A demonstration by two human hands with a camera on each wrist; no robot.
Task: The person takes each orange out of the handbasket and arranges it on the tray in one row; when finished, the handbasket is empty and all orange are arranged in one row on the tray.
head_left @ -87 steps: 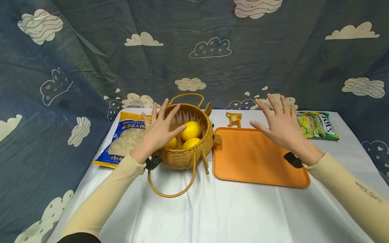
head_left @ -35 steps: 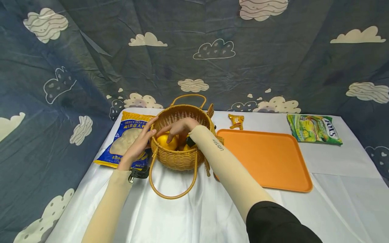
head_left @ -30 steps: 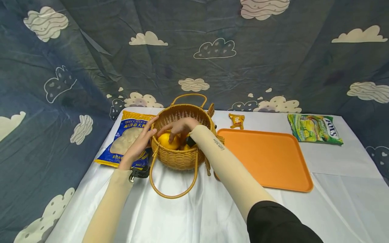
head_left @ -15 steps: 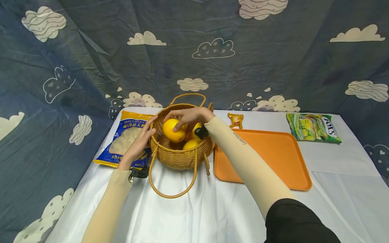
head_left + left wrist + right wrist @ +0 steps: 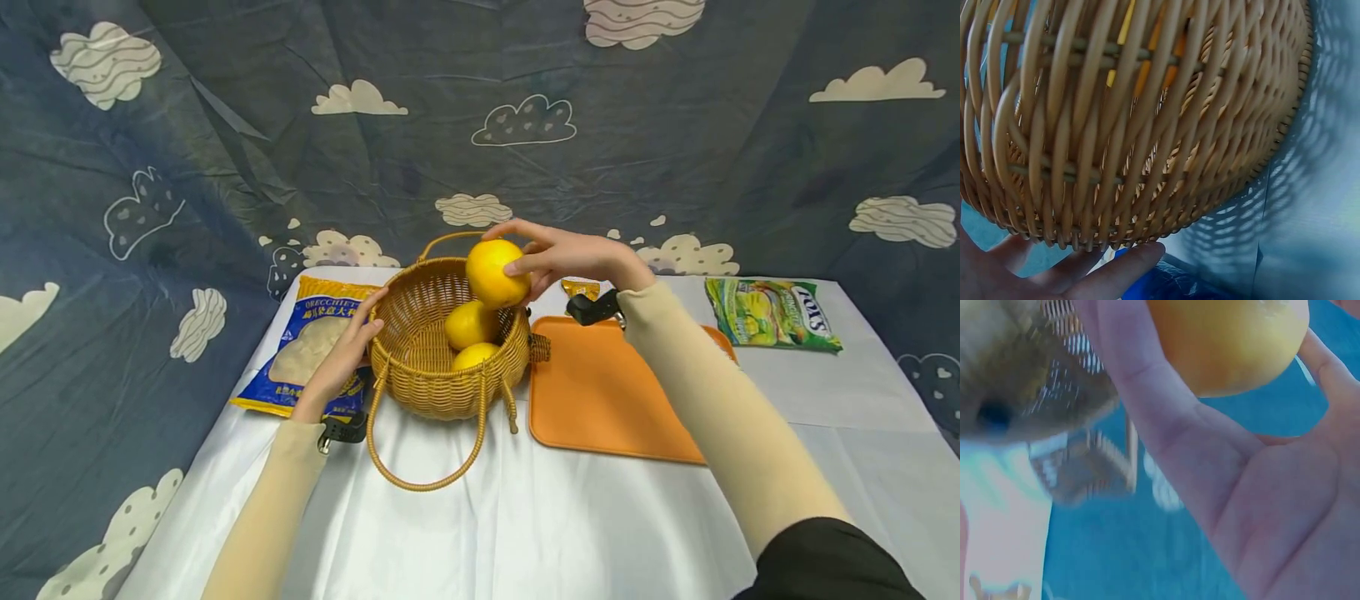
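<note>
1. The near edge of the worktop [image 5: 525, 533] is bare white cloth, and only the person's two sleeved forearms cross it, so the front strip is open room.
2. A loose handle loop of the wicker basket [image 5: 420, 383] lies flat on the cloth, just towards the near edge from the basket.
3. The left hand [image 5: 341, 358] rests against the basket's left wall with its fingers fairly straight; in the left wrist view the fingertips [image 5: 1122, 269] lie under the woven curve of the wall.
4. The basket stands left of the worktop's middle, with two yellow fruits [image 5: 468, 325] inside it.
5. The orange tray [image 5: 600, 400] lies flat just right of the basket, almost touching it; the right forearm passes above part of its surface.
6. A blue pasta bag [image 5: 315, 333] lies against the basket's left side, towards the left edge and partly under the left hand.
7. The right hand [image 5: 577, 254] holds a yellow fruit [image 5: 497, 272] in the air above the basket's far right rim, its grip curled round the fruit with fingers over the top and thumb on the near side.
8. A small orange packet [image 5: 577, 288] lies behind the tray, partly hidden by the right wrist.
9. A green sweets bag [image 5: 772, 312] sits near the far right corner, well apart from the tray.
10. A dark cloud-print curtain [image 5: 480, 125] closes off the far edge and both sides.
</note>
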